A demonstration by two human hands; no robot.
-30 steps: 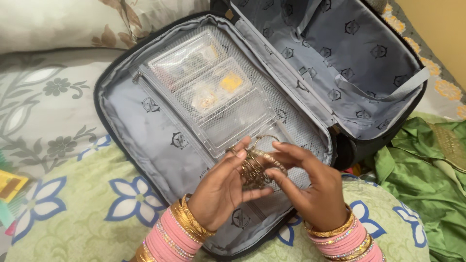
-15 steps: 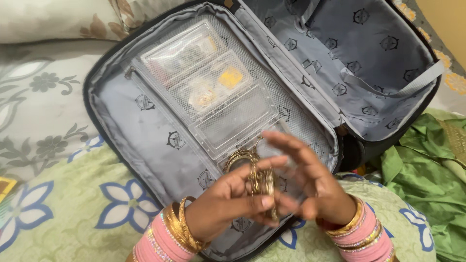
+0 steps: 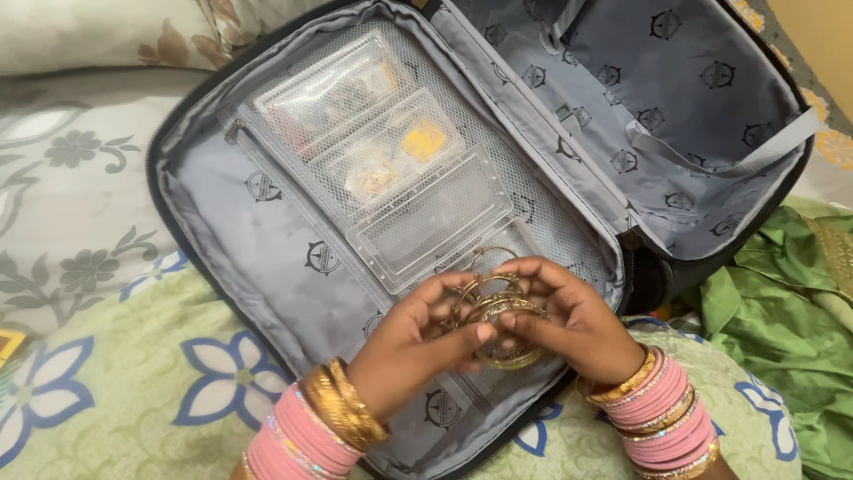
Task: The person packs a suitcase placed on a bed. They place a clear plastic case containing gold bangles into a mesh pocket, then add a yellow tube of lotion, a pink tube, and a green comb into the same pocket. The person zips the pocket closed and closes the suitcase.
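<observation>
Open grey suitcase [image 3: 267, 231] on flowered bedsheet [image 3: 133, 391]; clear plastic cases [image 3: 391, 169] behind mesh in its lid. Over suitcase near edge: left hand [image 3: 418, 342], fingers curled onto gold bangles [image 3: 498, 320]; right hand [image 3: 577, 324] pinching same bunch. Green cloth [image 3: 782, 311] right of suitcase.

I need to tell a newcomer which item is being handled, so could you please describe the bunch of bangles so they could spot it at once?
Start at the open grey-lined suitcase on the flowered bedspread. Over its near edge, the left hand and right hand meet around a bunch of thin gold bangles. Unlike the pink and gold bangles worn on both wrists, these are loose, bunched together and pinched between the fingers.
</observation>
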